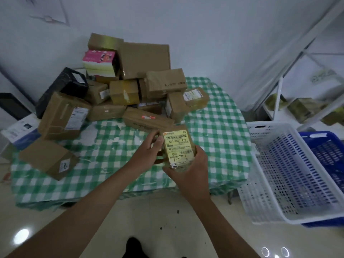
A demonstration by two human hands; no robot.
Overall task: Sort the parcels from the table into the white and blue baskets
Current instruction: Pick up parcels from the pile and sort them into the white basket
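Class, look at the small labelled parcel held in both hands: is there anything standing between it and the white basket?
Nothing visible does. The labelled parcel is held by the left hand and right hand above the table's near right part. Only bare checked tablecloth lies between it and the white basket.

You see matt brown cardboard parcels (128,94) sealed with glossy tape, a checked cloth (214,127) over the bench, perforated plastic baskets (290,175), and a glossy tiled floor (158,220).
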